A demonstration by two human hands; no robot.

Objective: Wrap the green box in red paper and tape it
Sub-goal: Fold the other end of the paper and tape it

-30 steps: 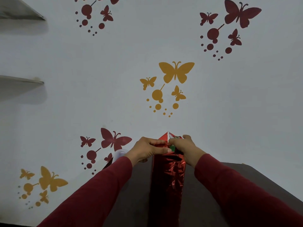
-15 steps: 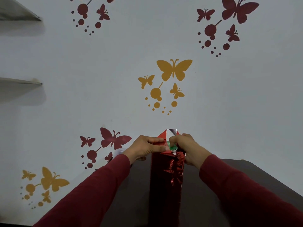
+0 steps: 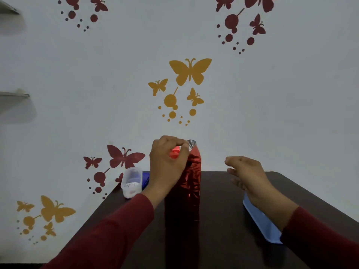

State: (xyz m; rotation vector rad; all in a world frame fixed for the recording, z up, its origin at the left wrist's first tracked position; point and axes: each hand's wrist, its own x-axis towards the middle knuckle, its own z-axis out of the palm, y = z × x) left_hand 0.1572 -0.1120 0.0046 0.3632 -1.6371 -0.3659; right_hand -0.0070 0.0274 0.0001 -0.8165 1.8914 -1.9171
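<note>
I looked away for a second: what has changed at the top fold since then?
The right hand let go of the red paper and moved off to the right, open, above the table. The left hand still pinches the top fold alone. The wrapped box stays upright.

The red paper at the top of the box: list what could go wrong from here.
1. Only the left hand pinches the folded flap of red paper; the right hand is off it and open, so the fold may spring open before it is taped.
2. The tall box stands on end on the table, so a sideways pull could tip it.
</note>
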